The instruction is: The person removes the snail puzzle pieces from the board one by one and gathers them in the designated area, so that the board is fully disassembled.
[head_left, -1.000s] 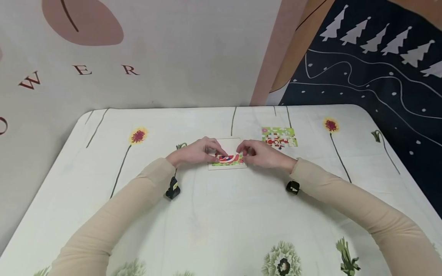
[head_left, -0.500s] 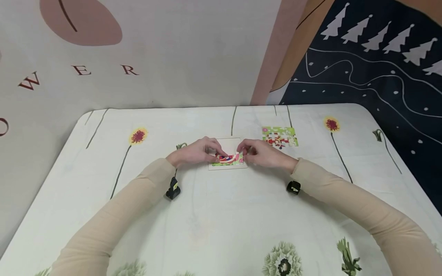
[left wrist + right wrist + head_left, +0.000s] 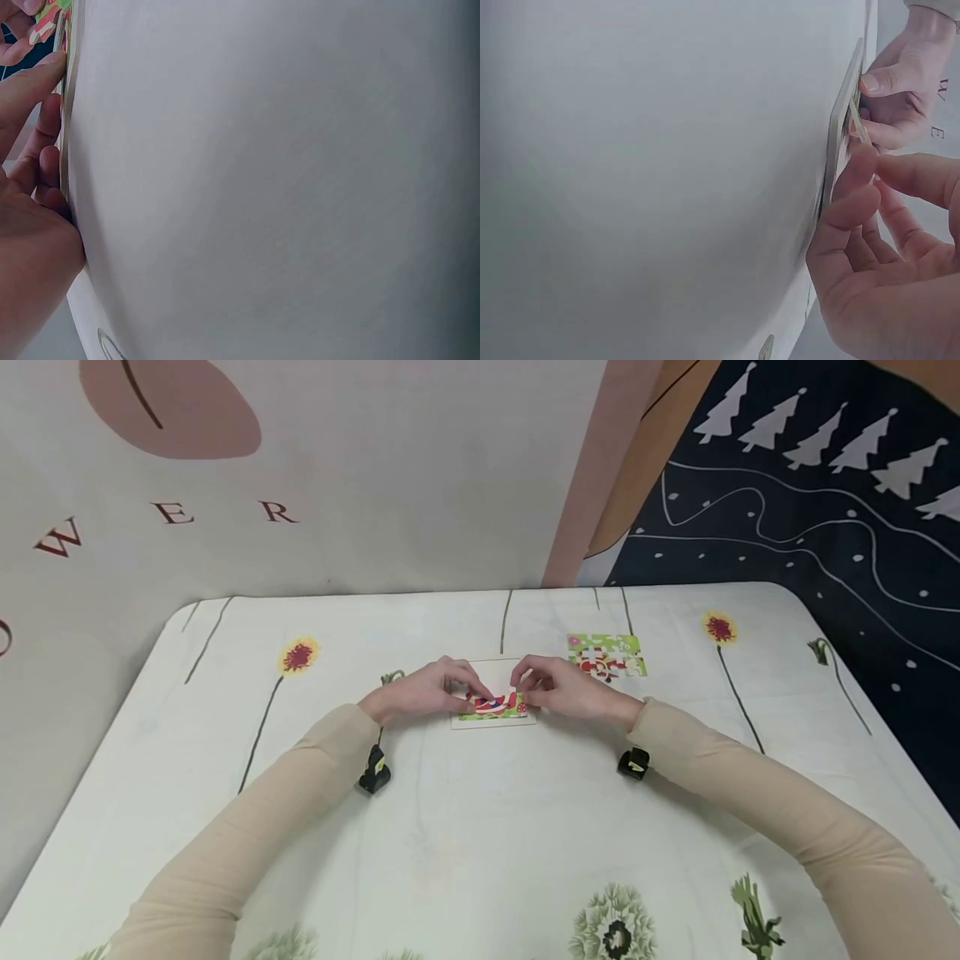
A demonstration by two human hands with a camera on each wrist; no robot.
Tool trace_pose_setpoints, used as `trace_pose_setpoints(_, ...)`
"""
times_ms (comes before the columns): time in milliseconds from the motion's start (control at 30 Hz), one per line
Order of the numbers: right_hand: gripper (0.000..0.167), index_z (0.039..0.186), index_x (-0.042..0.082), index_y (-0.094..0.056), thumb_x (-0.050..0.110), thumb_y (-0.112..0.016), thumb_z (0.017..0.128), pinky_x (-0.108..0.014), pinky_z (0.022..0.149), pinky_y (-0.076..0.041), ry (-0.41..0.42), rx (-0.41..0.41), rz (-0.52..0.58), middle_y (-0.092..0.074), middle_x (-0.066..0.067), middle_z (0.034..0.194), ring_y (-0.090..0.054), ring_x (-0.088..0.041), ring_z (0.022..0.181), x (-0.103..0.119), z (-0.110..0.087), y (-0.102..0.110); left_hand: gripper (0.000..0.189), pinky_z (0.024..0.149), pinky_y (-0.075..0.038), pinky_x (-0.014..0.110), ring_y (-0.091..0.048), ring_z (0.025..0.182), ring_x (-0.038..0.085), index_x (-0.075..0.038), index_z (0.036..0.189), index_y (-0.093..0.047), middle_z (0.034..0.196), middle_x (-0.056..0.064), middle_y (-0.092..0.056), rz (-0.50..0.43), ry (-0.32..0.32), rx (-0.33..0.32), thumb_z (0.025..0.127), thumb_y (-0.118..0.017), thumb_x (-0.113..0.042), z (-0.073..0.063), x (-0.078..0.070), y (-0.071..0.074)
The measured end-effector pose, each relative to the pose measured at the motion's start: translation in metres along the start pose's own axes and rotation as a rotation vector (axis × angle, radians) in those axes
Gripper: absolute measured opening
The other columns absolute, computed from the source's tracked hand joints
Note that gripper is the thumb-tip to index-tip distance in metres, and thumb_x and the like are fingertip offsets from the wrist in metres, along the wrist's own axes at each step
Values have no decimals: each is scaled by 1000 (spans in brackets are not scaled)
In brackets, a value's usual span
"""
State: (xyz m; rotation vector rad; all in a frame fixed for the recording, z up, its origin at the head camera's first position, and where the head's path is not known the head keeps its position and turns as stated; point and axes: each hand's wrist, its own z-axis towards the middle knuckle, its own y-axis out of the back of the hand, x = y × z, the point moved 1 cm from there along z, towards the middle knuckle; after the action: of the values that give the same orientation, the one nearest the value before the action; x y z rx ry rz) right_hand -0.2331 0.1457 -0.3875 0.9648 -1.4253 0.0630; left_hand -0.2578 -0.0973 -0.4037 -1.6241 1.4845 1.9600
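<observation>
A thin, pale puzzle board [image 3: 495,670] lies mid-table, its lower part filled with a red, white and green strip of jigsaw pieces [image 3: 487,713]. My left hand [image 3: 427,689] rests at the board's left side, thumb and fingertips pressing on the strip. At its right end my right hand [image 3: 573,692] pinches a jigsaw piece between thumb and index finger. That jigsaw piece [image 3: 860,127] is tilted up from the board in the right wrist view. The left wrist view shows the held piece [image 3: 46,26] with its printed face near my left index fingertip.
Several more jigsaw pieces [image 3: 622,647], green and red, lie together to the right behind my right hand. A white flowered cloth [image 3: 450,843] covers the table. A pale printed curtain [image 3: 405,527] and a dark one [image 3: 795,535] hang behind it.
My right hand has shifted slightly at the strip's right end, where the piece is tilted. My left hand stays in place.
</observation>
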Motion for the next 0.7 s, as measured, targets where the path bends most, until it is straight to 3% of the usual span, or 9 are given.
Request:
trace_pose_setpoints(167, 19, 110, 2, -59, -2, -58, 92, -32, 75, -47, 7, -21, 1, -65, -12, 100, -62, -22, 87, -2, 0, 2, 27, 87, -33, 41, -46, 106, 22, -7, 112, -72, 108, 4, -62, -9, -12, -1, 86, -68, -4, 0, 1, 0)
trace_pose_setpoints(433, 19, 110, 2, -60, -1, -58, 92, -32, 66, -48, -26, -64, 23, -65, -13, 99, -62, -23, 84, -4, -7, 10, 29, 90, -31, 41, -41, 111, 22, -10, 114, -72, 113, 2, -60, 13, 31, 2, 86, -67, -5, -1, 1, 0)
trace_pose_setpoints(700, 18, 111, 2, -60, 0, -58, 93, -34, 68, -49, -51, -88, 19, -65, -14, 100, -62, -24, 82, -9, -23, 22, 28, 90, -32, 41, -39, 112, 23, -11, 114, -72, 113, 2, -59, 25, 35, 8, 87, -66, -6, -1, 1, 0)
